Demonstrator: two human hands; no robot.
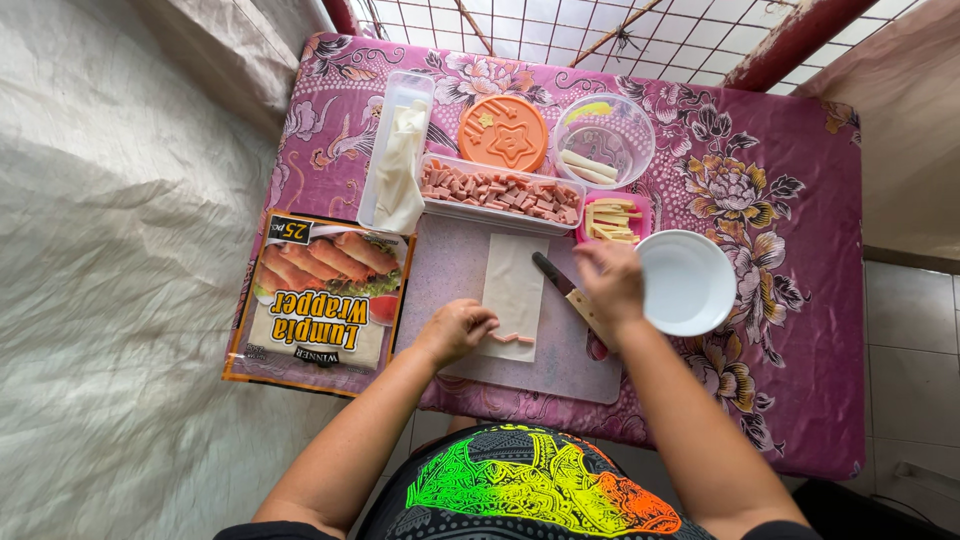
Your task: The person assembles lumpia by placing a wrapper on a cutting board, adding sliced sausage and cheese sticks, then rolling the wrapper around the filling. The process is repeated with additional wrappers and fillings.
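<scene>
Head view, nearest first: left hand (pixel 458 330) rests with curled fingers on pink sausage strips (pixel 510 338) at the near end of a pale wrapper sheet (pixel 514 285) on the cutting board (pixel 540 370). Right hand (pixel 612 283), fingers bent and holding nothing, hovers over a knife (pixel 560 282), beside a white bowl (pixel 688 282). Beyond lie cheese sticks (pixel 610 220) and a tray of sausage pieces (pixel 500 192).

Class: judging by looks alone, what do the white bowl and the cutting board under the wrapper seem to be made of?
White bowl: probably plastic, smooth with a soft sheen; ceramic is possible. Cutting board: likely plastic, thin, flat, matte pale grey, rounded corners.
</scene>
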